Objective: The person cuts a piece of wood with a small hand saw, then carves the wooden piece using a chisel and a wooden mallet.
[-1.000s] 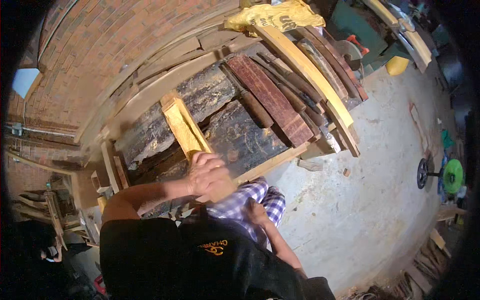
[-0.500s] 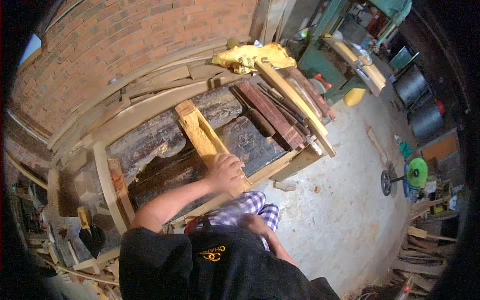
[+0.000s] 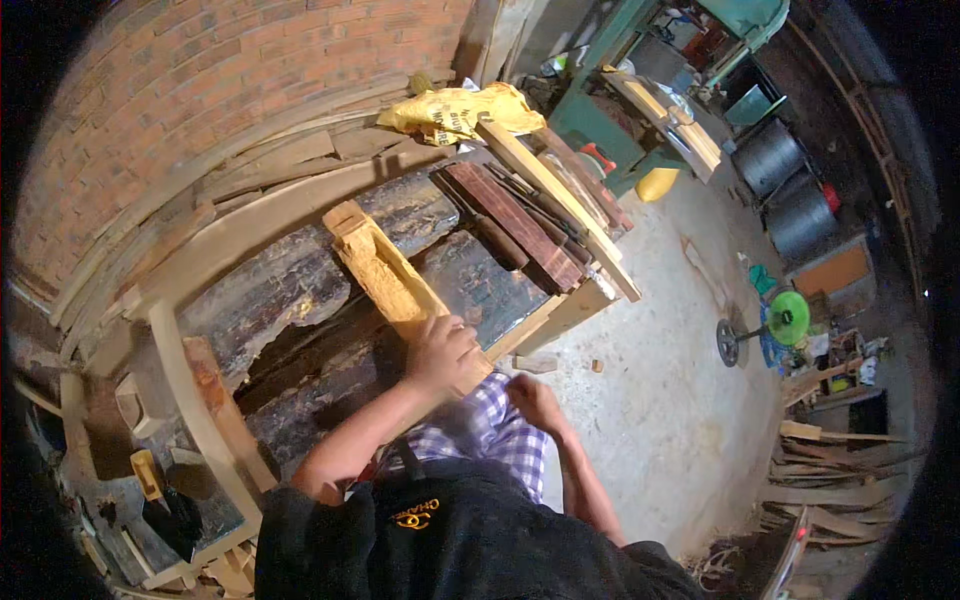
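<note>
A pale yellow wooden block (image 3: 385,270) with a long hollow carved into its upper face lies aslant across the dark, worn workbench top (image 3: 290,285). My left hand (image 3: 441,352) is wrapped over the block's near end, fingers closed around it. Beyond the bench's near edge, by my checked trousers, my right hand (image 3: 537,402) is curled into a fist. Whatever it may hold is hidden by the fingers. To the right of the block lie a reddish-brown beam (image 3: 515,225) and a dark round wooden handle (image 3: 498,242).
Long pale planks (image 3: 560,205) and a yellow sack (image 3: 460,112) lie at the bench's far right, below a brick wall (image 3: 230,100). A green fan (image 3: 787,318) stands on the concrete floor at right. At left sits a yellow-and-black tool (image 3: 150,475).
My right hand has come up and forward from my lap, closed. The left hand keeps its hold on the block. The whole view has shifted, with most things appearing farther left.
</note>
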{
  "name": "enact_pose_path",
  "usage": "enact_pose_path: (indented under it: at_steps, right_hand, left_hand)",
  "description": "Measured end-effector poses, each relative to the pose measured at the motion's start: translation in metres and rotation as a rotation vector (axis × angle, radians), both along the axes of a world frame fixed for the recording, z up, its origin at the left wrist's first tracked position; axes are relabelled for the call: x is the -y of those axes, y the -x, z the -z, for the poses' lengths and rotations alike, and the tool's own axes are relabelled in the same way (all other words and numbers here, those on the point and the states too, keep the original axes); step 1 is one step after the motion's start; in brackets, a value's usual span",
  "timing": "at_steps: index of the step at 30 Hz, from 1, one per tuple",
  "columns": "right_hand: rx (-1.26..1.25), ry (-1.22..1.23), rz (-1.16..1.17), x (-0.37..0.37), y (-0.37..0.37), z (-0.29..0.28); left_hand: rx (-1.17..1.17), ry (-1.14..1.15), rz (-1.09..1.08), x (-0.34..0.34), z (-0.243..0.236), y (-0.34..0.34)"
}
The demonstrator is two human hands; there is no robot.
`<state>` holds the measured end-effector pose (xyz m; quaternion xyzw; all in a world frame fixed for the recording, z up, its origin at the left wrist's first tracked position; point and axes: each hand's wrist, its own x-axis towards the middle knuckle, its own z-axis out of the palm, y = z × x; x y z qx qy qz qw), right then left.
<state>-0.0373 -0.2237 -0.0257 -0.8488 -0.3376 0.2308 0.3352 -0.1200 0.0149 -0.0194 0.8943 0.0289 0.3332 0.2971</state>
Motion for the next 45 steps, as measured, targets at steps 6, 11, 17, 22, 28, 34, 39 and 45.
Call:
enact_pose_path:
  at_steps: [6,11,17,22,28,34,39,45]
  right_hand:
    - [0.599,-0.038,0.012,-0.104,-0.083,-0.048]
    - [0.848,0.129,0.061,-0.167,-0.126,-0.046]
    - [0.902,0.195,0.151,-0.181,-0.129,-0.025]
    - [0.811,0.130,0.156,-0.180,-0.124,-0.015]
    - [0.588,-0.095,0.160,-0.159,-0.100,-0.012]
    - [0.405,-0.187,0.183,-0.110,-0.056,-0.020]
    - [0.059,-0.175,0.137,-0.059,-0.028,-0.049]
    - [-0.026,-0.150,0.118,-0.029,0.009,-0.073]
  left_hand:
    - [0.056,0.065,-0.064,0.000,0.002,0.003]
    - [0.100,0.085,-0.076,-0.006,-0.006,0.005]
    - [0.118,0.191,-0.055,-0.009,-0.006,0.005]
    - [0.130,0.194,-0.058,-0.009,-0.006,0.003]
    - [0.100,0.160,-0.070,-0.008,-0.008,0.005]
    - [0.011,0.206,-0.086,-0.004,-0.017,0.003]
    - [-0.237,0.073,-0.084,0.013,-0.043,-0.008]
    - [-0.080,-0.266,0.140,0.028,-0.059,-0.035]
